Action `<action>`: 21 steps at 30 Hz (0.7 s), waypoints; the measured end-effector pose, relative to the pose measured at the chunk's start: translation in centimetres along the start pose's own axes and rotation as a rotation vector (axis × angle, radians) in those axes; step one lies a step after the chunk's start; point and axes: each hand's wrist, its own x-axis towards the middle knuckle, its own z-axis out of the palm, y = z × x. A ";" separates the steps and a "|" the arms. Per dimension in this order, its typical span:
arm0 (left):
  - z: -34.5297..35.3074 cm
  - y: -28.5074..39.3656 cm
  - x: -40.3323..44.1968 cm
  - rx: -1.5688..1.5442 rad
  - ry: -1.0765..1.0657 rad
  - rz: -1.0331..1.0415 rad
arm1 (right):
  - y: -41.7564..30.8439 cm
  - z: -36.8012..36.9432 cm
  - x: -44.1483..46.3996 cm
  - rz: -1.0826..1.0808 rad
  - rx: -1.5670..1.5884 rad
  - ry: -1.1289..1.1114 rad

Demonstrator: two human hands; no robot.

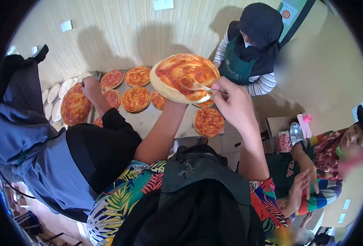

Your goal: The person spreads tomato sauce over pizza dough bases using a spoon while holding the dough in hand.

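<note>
A round pizza base (167, 92) spread with red sauce is held up in front of me, tilted slightly. My left hand (176, 105) supports it from below; the fingers are hidden under the dough, and only the wrist shows. My right hand (234, 100) grips the handle of a spoon (201, 87) between thumb and fingers. The bowl of the spoon rests in the sauce near the right part of the base. Pale dough shows along the left and lower rim.
Several sauced pizza bases (135, 99) lie on a metal table (148, 121) below. At left, a co-worker's hand (92, 88) holds another sauced base (75, 104) near plain dough rounds (66, 87). Another person (247, 53) stands across the table; more people are at right.
</note>
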 end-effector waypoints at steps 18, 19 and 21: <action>-1.8 0.6 -1.5 0.097 0.500 0.080 | 2.2 1.6 3.5 0.065 0.093 -0.274; -2.4 0.6 -1.7 0.079 0.500 0.057 | 3.0 1.6 2.9 0.161 0.252 -0.322; -1.7 0.8 -1.7 -0.081 0.545 0.009 | 2.3 2.7 3.3 0.115 0.255 -0.329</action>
